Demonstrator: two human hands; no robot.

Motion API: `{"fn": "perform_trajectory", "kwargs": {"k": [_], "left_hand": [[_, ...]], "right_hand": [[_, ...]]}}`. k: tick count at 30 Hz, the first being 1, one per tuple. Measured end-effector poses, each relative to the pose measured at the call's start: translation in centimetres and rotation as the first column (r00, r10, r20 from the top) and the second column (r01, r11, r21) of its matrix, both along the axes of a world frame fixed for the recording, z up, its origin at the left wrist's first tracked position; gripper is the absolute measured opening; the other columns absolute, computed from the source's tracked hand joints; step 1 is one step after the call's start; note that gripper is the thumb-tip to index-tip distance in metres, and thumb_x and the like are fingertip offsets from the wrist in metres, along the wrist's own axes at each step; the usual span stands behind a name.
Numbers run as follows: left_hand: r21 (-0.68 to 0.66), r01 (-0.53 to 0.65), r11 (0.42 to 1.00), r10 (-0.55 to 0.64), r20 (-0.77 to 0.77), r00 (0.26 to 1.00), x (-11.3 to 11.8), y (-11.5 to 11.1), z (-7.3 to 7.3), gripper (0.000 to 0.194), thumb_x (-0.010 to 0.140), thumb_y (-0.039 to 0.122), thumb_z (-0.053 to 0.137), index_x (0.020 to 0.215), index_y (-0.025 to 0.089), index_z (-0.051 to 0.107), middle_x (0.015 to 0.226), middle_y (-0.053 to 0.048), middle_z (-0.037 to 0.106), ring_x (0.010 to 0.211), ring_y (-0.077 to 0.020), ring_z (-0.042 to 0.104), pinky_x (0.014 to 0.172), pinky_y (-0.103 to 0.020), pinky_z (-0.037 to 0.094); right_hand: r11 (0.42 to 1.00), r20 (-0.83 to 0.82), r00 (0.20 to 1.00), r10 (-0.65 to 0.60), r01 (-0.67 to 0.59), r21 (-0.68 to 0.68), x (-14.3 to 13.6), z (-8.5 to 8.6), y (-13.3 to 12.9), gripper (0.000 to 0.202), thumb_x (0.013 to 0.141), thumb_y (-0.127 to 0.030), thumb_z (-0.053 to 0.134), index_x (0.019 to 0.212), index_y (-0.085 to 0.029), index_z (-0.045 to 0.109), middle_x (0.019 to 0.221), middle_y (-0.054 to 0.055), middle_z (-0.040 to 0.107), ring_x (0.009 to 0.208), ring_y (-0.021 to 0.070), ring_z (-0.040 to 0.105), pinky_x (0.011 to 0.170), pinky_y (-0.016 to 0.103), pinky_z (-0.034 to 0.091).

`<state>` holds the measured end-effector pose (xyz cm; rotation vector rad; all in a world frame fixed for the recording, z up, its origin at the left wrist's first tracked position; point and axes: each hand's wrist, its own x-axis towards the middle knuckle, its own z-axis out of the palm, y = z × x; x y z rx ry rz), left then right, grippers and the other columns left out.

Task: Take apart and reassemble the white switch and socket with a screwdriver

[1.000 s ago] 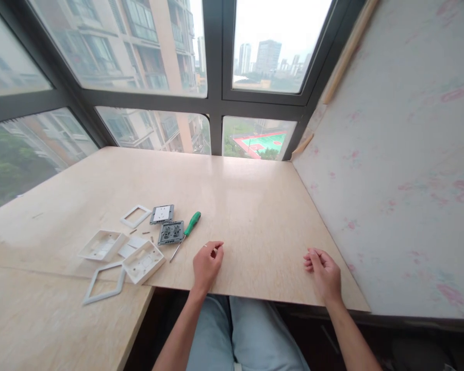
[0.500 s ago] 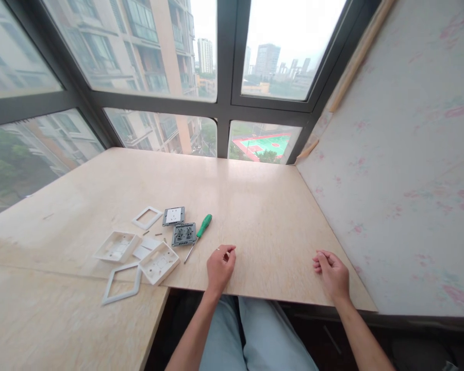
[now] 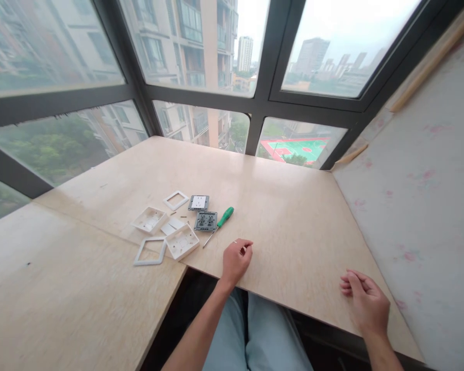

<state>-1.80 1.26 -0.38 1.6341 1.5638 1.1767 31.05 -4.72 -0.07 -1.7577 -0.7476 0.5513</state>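
Note:
My left hand rests near the table's front edge, its fingers curled shut around nothing visible. Closest to it is a screwdriver with a green handle, its shaft pointing toward me. My right hand lies far to the right, also closed and holding nothing visible. Left of the screwdriver are a grey socket module showing its back and another with a white face. Two white open boxes sit beside two white frames, with white plates between the boxes.
The beige tabletop turns a corner at the left, leaving a gap over my legs. Dark window frames border its far side, and a flowered wall its right. Several small screws lie by the boxes.
The view has turned to the left, so the tabletop items appear farther right. Both hands remain closed, and the parts and screwdriver keep their arrangement.

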Motion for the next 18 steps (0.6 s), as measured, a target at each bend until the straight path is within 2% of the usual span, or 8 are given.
{"fn": "perform_trajectory", "kwargs": {"k": [10,18], "left_hand": [[0.021,-0.012,1.0,0.011,0.063,0.998,-0.1,-0.9,0.0,0.019,0.086,0.018,0.055,0.09,0.019,0.073,0.081,-0.003,0.071,0.067,-0.0141,0.06,0.069,-0.028,0.049],[0.023,-0.009,1.0,0.005,0.15,0.989,-0.4,-1.2,-0.2,0.019,0.085,0.019,0.056,0.089,0.02,0.074,0.081,-0.004,0.071,0.069,-0.015,0.059,0.068,-0.028,0.048]], "right_hand": [[0.994,0.047,0.997,0.066,-0.061,-0.09,0.3,-0.3,-0.4,0.05,0.069,-0.055,0.071,0.097,-0.013,0.07,0.076,0.006,0.071,0.063,0.0182,0.064,0.061,0.034,0.056],[0.991,0.051,0.997,0.066,-0.059,-0.12,-0.2,0.6,-0.3,0.043,0.07,-0.052,0.068,0.095,-0.017,0.068,0.081,0.009,0.069,0.066,0.0221,0.063,0.062,0.04,0.056]]}}
